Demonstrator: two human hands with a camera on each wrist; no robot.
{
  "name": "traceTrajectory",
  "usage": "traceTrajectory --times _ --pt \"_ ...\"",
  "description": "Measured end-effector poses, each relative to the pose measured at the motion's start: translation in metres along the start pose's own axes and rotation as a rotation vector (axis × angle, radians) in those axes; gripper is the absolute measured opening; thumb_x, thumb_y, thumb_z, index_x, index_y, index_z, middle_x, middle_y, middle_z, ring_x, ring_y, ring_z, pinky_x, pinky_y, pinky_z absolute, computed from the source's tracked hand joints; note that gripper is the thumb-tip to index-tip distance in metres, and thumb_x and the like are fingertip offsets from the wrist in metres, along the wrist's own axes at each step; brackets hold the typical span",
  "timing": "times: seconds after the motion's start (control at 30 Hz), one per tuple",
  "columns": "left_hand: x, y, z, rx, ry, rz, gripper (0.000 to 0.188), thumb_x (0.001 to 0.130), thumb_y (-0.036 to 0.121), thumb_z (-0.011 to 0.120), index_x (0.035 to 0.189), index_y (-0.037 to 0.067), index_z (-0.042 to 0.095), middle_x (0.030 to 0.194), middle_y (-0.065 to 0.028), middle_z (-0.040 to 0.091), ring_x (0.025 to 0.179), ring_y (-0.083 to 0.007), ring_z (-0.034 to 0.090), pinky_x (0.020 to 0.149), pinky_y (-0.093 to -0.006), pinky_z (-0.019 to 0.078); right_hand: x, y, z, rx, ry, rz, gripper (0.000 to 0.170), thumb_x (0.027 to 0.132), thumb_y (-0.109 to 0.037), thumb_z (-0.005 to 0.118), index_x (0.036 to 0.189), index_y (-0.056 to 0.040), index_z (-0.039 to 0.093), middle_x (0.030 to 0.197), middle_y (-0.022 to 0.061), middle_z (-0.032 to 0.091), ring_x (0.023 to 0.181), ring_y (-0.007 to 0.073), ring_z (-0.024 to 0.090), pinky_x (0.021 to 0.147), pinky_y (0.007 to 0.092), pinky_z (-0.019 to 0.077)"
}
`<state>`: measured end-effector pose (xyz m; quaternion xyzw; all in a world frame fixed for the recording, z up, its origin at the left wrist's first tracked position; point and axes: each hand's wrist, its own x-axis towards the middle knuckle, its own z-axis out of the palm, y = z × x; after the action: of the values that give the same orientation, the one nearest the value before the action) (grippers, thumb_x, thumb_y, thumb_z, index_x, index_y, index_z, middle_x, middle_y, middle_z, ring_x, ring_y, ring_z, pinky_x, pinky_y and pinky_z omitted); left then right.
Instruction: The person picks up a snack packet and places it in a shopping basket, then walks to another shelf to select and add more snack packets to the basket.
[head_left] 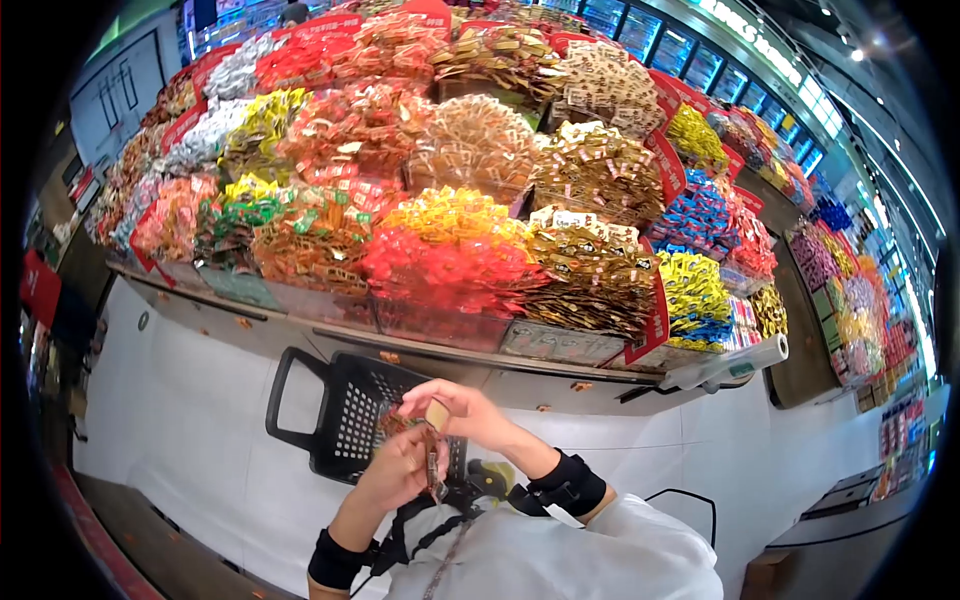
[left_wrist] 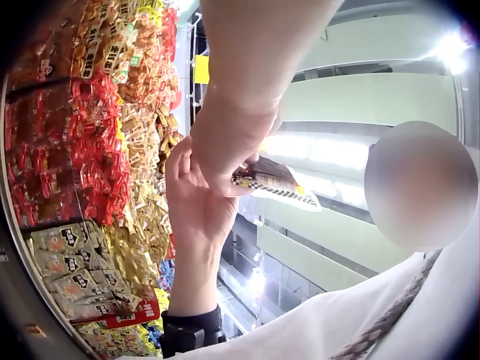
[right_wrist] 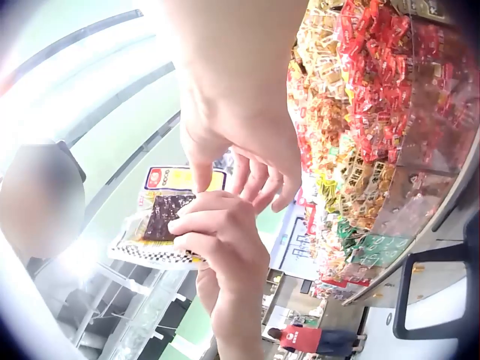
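My left hand (head_left: 400, 468) pinches a snack packet (right_wrist: 166, 217) close in front of my body. The packet has a yellow-and-white top with a red logo, a clear window onto a dark brown piece, and a black-and-white checked edge. From the other side, my right hand (head_left: 465, 412) has its thumb and curled fingers around a tan piece (head_left: 436, 415) at the packet's upper end. Both hands (left_wrist: 204, 206) come together at the packet in the left wrist view, the left one partly hiding it. Below them is a black shopping basket (head_left: 350, 400) with a raised handle.
A long display counter of wrapped snacks (head_left: 455, 265) heaped in clear bins stretches across the front. A roll of plastic bags (head_left: 730, 362) is mounted at its right edge. In the right wrist view, a person in a red shirt (right_wrist: 301, 339) stands farther off.
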<state>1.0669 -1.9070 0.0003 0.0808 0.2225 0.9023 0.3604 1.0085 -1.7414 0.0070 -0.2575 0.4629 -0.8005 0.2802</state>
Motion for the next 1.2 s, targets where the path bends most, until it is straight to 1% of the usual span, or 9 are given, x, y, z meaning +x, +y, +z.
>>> traceTrajectory --times 0.13,0.2,0.3,0.4,0.5,0.6,0.73,0.87,1.2 --pt "0.004 -0.004 -0.003 -0.162 0.031 -0.153 0.020 0.086 0.014 0.052 0.102 0.003 0.046 0.085 -0.0035 0.048 0.076 -0.0142 0.048 0.068 -0.0268 0.0422 -0.006 -0.011 0.002 -0.016 -0.017 0.094 0.026 0.076 -0.008 0.058 0.101 -0.0002 0.054 0.100 0.0085 0.057 0.094 0.0147 0.053 0.081 0.0258 0.0417" --pt "0.008 -0.008 -0.016 -0.249 -0.073 -0.178 0.020 0.086 0.011 0.051 0.103 0.002 0.046 0.086 -0.0048 0.050 0.077 -0.0163 0.051 0.068 -0.0293 0.0448 -0.002 0.008 -0.003 0.010 -0.019 -0.092 0.023 0.077 -0.012 0.061 0.096 0.0002 0.057 0.086 0.0074 0.060 0.077 0.0114 0.055 0.069 0.0250 0.0457" --pt "0.008 0.000 -0.011 -0.046 0.114 -0.105 0.031 0.090 0.017 0.042 0.116 0.001 0.043 0.107 -0.0141 0.053 0.098 -0.0248 0.055 0.085 -0.0391 0.0468 -0.015 -0.006 -0.007 0.058 0.164 0.109 0.022 0.079 -0.014 0.062 0.095 0.0005 0.056 0.076 0.0055 0.061 0.064 0.0101 0.055 0.060 0.0253 0.0469" --pt "0.018 0.007 -0.013 0.070 0.286 0.097 0.030 0.092 0.016 0.037 0.116 0.000 0.043 0.113 -0.0141 0.050 0.102 -0.0284 0.053 0.091 -0.0455 0.0415 -0.013 -0.013 -0.014 -0.009 0.341 -0.010 0.009 0.083 -0.010 0.058 0.086 -0.0029 0.054 0.075 0.0033 0.060 0.065 0.0088 0.057 0.061 0.0228 0.0455" --pt "0.027 0.006 -0.020 0.316 0.284 0.270 0.037 0.095 0.028 0.030 0.116 0.000 0.042 0.115 -0.0155 0.049 0.102 -0.0258 0.053 0.081 -0.0384 0.0483 -0.020 -0.022 -0.025 -0.126 0.521 -0.031 0.008 0.081 -0.007 0.059 0.086 -0.0014 0.056 0.078 0.0030 0.061 0.069 0.0088 0.056 0.065 0.0243 0.0453" --pt "0.044 0.000 -0.016 0.457 0.276 0.249 0.039 0.094 0.029 0.032 0.118 -0.001 0.040 0.117 -0.0166 0.048 0.102 -0.0265 0.053 0.082 -0.0411 0.0480 -0.031 -0.022 -0.034 -0.166 0.701 0.004 0.006 0.080 -0.008 0.061 0.082 -0.0039 0.058 0.079 -0.0009 0.060 0.071 0.0046 0.052 0.068 0.0222 0.0422" --pt "0.065 -0.015 -0.021 0.275 0.218 0.157 0.041 0.094 0.029 0.035 0.120 -0.002 0.040 0.116 -0.0131 0.048 0.099 -0.0210 0.054 0.081 -0.0372 0.0482 -0.056 -0.023 -0.053 -0.199 0.809 -0.041 0.009 0.081 -0.009 0.060 0.084 -0.0013 0.057 0.073 0.0040 0.061 0.066 0.0091 0.056 0.064 0.0231 0.0438" --pt "0.087 -0.031 -0.002 0.592 0.287 0.119 0.032 0.091 0.015 0.042 0.117 -0.004 0.045 0.110 -0.0110 0.053 0.092 -0.0155 0.057 0.077 -0.0312 0.0506 -0.078 -0.035 -0.071 -0.127 0.816 -0.012 0.011 0.082 -0.011 0.058 0.085 0.0001 0.057 0.075 0.0038 0.061 0.068 0.0083 0.055 0.068 0.0229 0.0433" --pt "0.173 -0.098 0.033 0.407 0.373 0.156 0.033 0.090 0.009 0.043 0.119 -0.006 0.042 0.106 -0.0135 0.056 0.089 -0.0203 0.060 0.079 -0.0343 0.0509 -0.138 -0.086 -0.153 0.175 0.679 -0.018 0.017 0.085 -0.018 0.056 0.079 -0.0025 0.056 0.084 0.0065 0.061 0.072 0.0118 0.056 0.067 0.0285 0.0458"
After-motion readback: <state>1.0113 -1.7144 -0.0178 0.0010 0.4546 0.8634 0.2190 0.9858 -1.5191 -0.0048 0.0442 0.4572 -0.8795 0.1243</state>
